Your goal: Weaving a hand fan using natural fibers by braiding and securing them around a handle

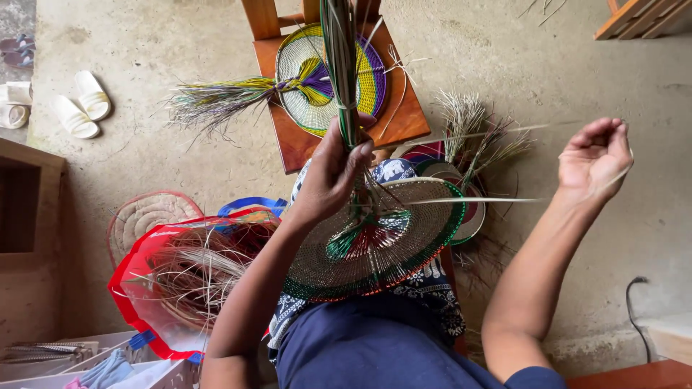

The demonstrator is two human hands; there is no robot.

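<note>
Blue-clothed lap nearest; a half-woven disc (pixel 375 241) rests on it, ribbed, green-rimmed, with red and green spokes. Left hand (pixel 333 173) is closed firmly round a bundle of stiff reeds (pixel 340 65) rising from the disc. Right hand (pixel 595 158) is pinched narrowly on a pale strand (pixel 468 200) drawn taut sideways. Judged risk: overpulling could snap the dry strand or loosen the coil. A finished round mat (pixel 331 79) lies on a wooden stool (pixel 404 122).

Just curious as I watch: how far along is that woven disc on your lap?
Done: the woven disc is wide, with a green rim. In hand: the left hand grips the grass bundle; the right hand pulls a strand taut. Left: loose grass remains unwoven.
</note>
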